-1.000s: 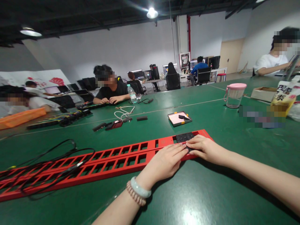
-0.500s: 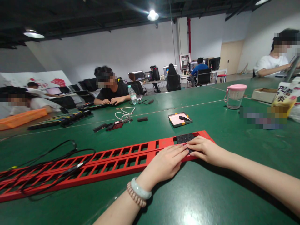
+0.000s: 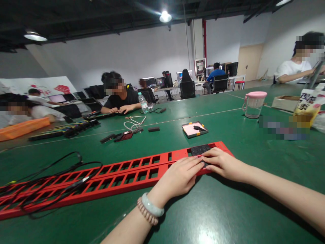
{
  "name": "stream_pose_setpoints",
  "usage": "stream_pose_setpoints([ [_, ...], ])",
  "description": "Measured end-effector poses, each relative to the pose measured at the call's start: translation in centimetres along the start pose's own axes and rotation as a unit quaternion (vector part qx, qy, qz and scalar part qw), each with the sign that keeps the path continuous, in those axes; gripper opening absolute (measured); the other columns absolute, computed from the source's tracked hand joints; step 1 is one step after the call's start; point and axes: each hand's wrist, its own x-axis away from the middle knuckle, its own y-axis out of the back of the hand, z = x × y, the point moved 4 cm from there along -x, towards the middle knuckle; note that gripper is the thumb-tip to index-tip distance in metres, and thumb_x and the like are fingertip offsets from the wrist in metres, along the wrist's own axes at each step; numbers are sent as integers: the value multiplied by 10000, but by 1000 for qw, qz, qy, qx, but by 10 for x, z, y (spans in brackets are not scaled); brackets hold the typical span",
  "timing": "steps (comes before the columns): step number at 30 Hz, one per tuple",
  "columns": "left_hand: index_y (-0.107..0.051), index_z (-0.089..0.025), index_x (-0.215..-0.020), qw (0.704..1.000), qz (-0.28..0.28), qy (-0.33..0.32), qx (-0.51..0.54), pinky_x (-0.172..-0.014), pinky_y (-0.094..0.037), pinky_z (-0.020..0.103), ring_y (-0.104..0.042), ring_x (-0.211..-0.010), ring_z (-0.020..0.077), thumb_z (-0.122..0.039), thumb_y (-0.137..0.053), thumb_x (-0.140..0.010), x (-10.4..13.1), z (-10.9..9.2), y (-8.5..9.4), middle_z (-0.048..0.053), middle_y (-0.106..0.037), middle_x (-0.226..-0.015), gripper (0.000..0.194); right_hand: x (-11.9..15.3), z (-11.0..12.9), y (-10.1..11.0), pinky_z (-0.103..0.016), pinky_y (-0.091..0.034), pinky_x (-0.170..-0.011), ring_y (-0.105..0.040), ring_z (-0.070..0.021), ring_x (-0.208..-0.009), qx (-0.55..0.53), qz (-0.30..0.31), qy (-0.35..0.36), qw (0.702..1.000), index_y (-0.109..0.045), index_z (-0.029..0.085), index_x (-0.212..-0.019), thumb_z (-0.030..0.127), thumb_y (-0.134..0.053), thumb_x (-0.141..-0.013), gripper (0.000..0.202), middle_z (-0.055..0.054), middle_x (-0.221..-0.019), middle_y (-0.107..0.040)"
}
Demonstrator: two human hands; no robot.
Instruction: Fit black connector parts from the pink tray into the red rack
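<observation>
A long red frame (image 3: pixel 142 181) with two rows of rectangular openings lies across the green table. Near its right end a black module (image 3: pixel 200 150) sits in the back row. A second dark piece (image 3: pixel 205 164) shows between my hands in the front row, mostly covered by fingers. My left hand (image 3: pixel 180 174), with a pale bangle and a beaded bracelet at the wrist, rests over the frame, its fingertips on that piece. My right hand (image 3: pixel 223 162) reaches in from the right, fingertips on the same piece and close to the left ones. Whether the fingers pinch it is hidden.
Black cables (image 3: pixel 78 166) lie over the frame's left part. Behind it are a small tray (image 3: pixel 189 130), dark parts (image 3: pixel 124 136), a bottle (image 3: pixel 143 103) and a pink-lidded cup (image 3: pixel 254 106). People sit across the table, at left and at right.
</observation>
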Motion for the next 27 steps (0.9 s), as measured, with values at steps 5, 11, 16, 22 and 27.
stream_pose_setpoints([
  [5, -433, -176, -1244, 1000, -3, 8, -1, -1018, -354, 402, -425, -1200, 215, -145, -440, -848, -2, -3, 0, 82, -475, -1291, 397, 1, 2, 0, -388, -422, -942, -502, -224, -1076, 4, -2, -8, 1000, -589, 184, -1154, 321, -466, -867, 341, -117, -1145, -573],
  [11, -431, -168, -1237, 1000, -6, 15, -11, -988, -380, 389, -452, -1148, 225, -174, -457, -848, -7, -9, 2, 95, -503, -1225, 389, -5, -4, 9, -340, -441, -916, -547, -192, -1023, -16, -70, -33, 997, -624, 183, -1079, 254, -475, -853, 280, -96, -1100, -596],
  [16, -425, -193, -1247, 1000, -8, 18, -22, -970, -384, 414, -455, -1122, 240, -198, -471, -845, -7, -9, 0, 101, -485, -1212, 405, -41, -44, 22, -349, -396, -922, -524, -211, -1027, 68, -143, -105, 982, -642, 141, -1048, 240, -462, -849, 286, -115, -1071, -608],
  [22, -410, -196, -1267, 999, 11, 20, -27, -996, -356, 400, -430, -1151, 233, -216, -461, -855, -3, -9, -2, 87, -459, -1254, 416, -87, -110, 7, -350, -307, -942, -512, -211, -1030, 148, -107, -228, 956, -665, 155, -1012, 273, -429, -867, 301, -112, -1033, -642],
  [27, -395, -204, -1280, 999, 21, 18, -33, -1018, -329, 402, -389, -1202, 232, -232, -452, -861, -3, -9, -3, 72, -407, -1335, 424, -90, -129, -11, -401, -292, -926, -400, -253, -1143, 148, -81, -277, 946, -642, 259, -1061, 391, -378, -876, 349, -70, -1189, -567],
])
